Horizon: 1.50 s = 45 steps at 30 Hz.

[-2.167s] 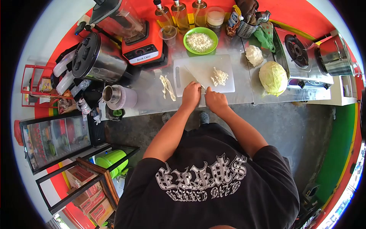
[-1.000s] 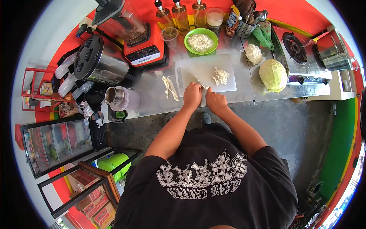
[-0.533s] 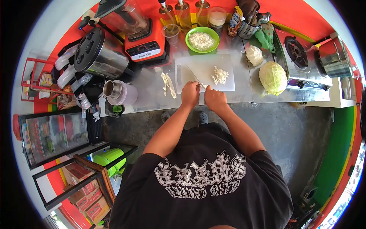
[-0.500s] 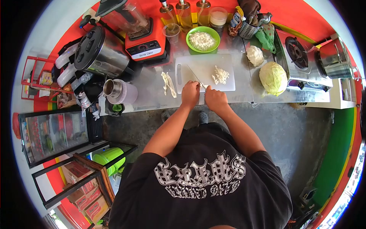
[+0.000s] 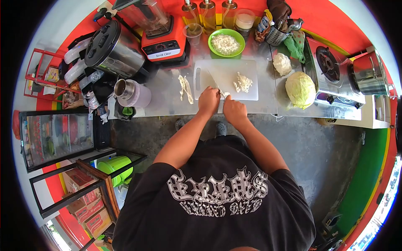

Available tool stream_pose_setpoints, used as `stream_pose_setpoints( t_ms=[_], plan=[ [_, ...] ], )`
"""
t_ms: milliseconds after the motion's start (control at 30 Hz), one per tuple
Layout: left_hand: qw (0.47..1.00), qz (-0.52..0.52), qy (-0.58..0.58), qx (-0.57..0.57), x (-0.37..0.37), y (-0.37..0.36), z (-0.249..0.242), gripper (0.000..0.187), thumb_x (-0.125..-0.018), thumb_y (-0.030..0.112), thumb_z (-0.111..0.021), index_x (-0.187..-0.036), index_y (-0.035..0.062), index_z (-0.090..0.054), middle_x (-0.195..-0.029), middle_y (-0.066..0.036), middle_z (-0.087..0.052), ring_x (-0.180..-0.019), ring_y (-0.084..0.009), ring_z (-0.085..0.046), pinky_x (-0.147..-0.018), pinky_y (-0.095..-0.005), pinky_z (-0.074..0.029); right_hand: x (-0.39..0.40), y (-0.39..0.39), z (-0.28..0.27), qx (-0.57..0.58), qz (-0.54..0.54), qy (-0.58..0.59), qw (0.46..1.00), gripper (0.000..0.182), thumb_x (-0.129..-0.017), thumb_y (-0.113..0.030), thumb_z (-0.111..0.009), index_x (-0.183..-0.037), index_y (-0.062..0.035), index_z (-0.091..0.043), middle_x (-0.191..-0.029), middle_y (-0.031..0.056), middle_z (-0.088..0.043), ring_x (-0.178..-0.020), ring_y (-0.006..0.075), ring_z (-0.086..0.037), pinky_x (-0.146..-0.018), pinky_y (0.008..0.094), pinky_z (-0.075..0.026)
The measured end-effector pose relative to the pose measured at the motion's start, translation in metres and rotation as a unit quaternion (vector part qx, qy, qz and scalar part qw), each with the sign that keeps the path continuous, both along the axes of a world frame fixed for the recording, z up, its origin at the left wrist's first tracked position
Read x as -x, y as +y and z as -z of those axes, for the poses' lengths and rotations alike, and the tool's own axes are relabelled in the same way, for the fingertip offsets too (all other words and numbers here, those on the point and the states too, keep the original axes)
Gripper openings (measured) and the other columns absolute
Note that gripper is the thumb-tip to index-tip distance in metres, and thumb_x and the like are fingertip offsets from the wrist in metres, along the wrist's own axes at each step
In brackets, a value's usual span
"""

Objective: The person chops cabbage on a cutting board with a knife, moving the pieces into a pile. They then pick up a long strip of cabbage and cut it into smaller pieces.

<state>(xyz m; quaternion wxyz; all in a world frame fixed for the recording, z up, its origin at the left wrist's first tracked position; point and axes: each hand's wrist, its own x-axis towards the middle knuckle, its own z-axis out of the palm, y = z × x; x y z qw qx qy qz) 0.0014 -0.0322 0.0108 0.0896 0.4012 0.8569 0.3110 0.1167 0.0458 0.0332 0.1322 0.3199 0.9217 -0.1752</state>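
Observation:
My right hand (image 5: 235,109) is closed around a knife (image 5: 214,79), whose blade points up and left over the white cutting board (image 5: 226,67). Close on its left, my left hand (image 5: 209,100) is closed beside the blade at the board's front edge; what its fingers hold is too small to make out. A small white piece (image 5: 225,94) lies between the hands. Chopped white bits (image 5: 243,83) form a pile on the board's right part. Pale strips (image 5: 184,89) rest on the metal counter, left of the board.
Behind the board stands a green bowl (image 5: 226,43) of chopped white food. A cabbage (image 5: 300,90), a cauliflower-like white piece (image 5: 282,64) and a stove (image 5: 328,65) are at the right. A blender (image 5: 164,44), large pot (image 5: 115,48) and lilac flask (image 5: 138,97) stand left.
The whole view has shifted slightly. My hands remain close together at the board's front edge, with the knife at nearly the same angle.

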Motion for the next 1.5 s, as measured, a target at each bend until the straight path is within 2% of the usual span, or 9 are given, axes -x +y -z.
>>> stream_pose_setpoints(
  t_ms=[167,233,300,367,567,667,733,1167,1500],
  plan=[
    [0.999,0.029,0.019,0.002,0.001,-0.006,0.009,0.013,-0.086,0.015,-0.065,-0.087,0.0047,-0.072,-0.087,-0.015,-0.066,-0.083,-0.0372,-0.066,-0.074,-0.0468,-0.053,0.001,0.007,0.007,0.025,0.010,0.007,1.000,0.024,-0.101,-0.025,-0.047,-0.107,-0.0022,-0.053,-0.095,0.0227,-0.074,-0.091,0.0395,-0.073,-0.079,0.0498,-0.058],
    [0.993,0.060,0.021,-0.098,0.002,-0.012,0.013,0.013,-0.086,0.012,-0.066,-0.088,0.0019,-0.074,-0.088,-0.015,-0.067,-0.080,-0.0358,-0.067,-0.072,-0.0452,-0.054,-0.005,0.008,0.002,0.015,-0.003,0.016,1.000,0.026,-0.102,-0.027,-0.048,-0.107,-0.0022,-0.052,-0.094,0.0228,-0.074,-0.089,0.0399,-0.073,-0.078,0.0505,-0.058],
    [0.993,0.055,0.004,-0.100,0.005,-0.014,0.014,0.013,-0.085,0.010,-0.066,-0.090,0.0008,-0.074,-0.088,-0.016,-0.068,-0.079,-0.0356,-0.067,-0.073,-0.0445,-0.054,-0.007,0.004,-0.001,0.003,-0.011,0.029,1.000,0.027,-0.102,-0.029,-0.049,-0.107,-0.0023,-0.051,-0.092,0.0228,-0.074,-0.087,0.0402,-0.073,-0.077,0.0511,-0.058],
    [0.993,0.052,-0.015,-0.106,0.006,-0.011,0.014,0.014,-0.084,0.009,-0.066,-0.091,-0.0004,-0.075,-0.089,-0.016,-0.069,-0.079,-0.0354,-0.068,-0.073,-0.0437,-0.055,-0.009,-0.002,-0.002,-0.019,-0.010,0.014,1.000,0.019,-0.099,-0.019,-0.048,-0.105,-0.0031,-0.055,-0.091,0.0185,-0.075,-0.086,0.0349,-0.075,-0.074,0.0463,-0.060],
    [0.996,0.021,-0.026,-0.080,0.014,-0.008,0.022,0.015,-0.081,0.006,-0.071,-0.094,0.0009,-0.077,-0.090,-0.018,-0.072,-0.082,-0.0345,-0.070,-0.076,-0.0397,-0.056,-0.004,0.005,-0.005,-0.025,-0.021,0.012,0.999,0.021,-0.101,-0.024,-0.051,-0.107,-0.0038,-0.055,-0.092,0.0179,-0.075,-0.088,0.0352,-0.075,-0.075,0.0461,-0.060],
    [0.997,0.025,-0.045,-0.051,0.013,-0.007,0.017,0.013,-0.082,0.007,-0.069,-0.091,0.0018,-0.076,-0.093,-0.019,-0.071,-0.087,-0.0388,-0.068,-0.079,-0.0445,-0.055,-0.004,0.003,-0.005,-0.031,-0.026,0.003,0.999,0.024,-0.101,-0.028,-0.052,-0.106,-0.0043,-0.054,-0.094,0.0179,-0.075,-0.089,0.0354,-0.075,-0.077,0.0457,-0.060],
    [0.998,0.000,-0.045,-0.049,0.013,-0.005,0.017,0.014,-0.080,0.008,-0.073,-0.092,0.0012,-0.077,-0.088,-0.019,-0.073,-0.080,-0.0336,-0.071,-0.074,-0.0402,-0.056,-0.003,-0.004,0.006,-0.018,-0.010,0.012,1.000,0.027,-0.101,-0.029,-0.052,-0.106,-0.0034,-0.054,-0.093,0.0202,-0.074,-0.089,0.0370,-0.074,-0.077,0.0472,-0.059],
    [0.993,-0.013,-0.103,-0.048,0.015,-0.003,0.011,0.014,-0.081,0.009,-0.072,-0.092,0.0016,-0.076,-0.084,-0.017,-0.074,-0.079,-0.0312,-0.073,-0.073,-0.0378,-0.057,-0.001,-0.008,0.024,0.004,0.016,0.024,1.000,0.032,-0.102,-0.034,-0.052,-0.106,-0.0026,-0.051,-0.091,0.0219,-0.074,-0.087,0.0392,-0.074,-0.077,0.0505,-0.059],
    [0.990,-0.040,-0.131,-0.027,0.012,-0.002,0.019,0.011,-0.085,0.010,-0.070,-0.093,0.0053,-0.076,-0.088,-0.015,-0.075,-0.083,-0.0313,-0.073,-0.077,-0.0399,-0.057,-0.025,0.028,0.004,0.012,-0.007,0.011,1.000,0.035,-0.102,-0.035,-0.051,-0.111,-0.0020,-0.050,-0.095,0.0257,-0.072,-0.089,0.0437,-0.072,-0.078,0.0538,-0.057]
  ],
)
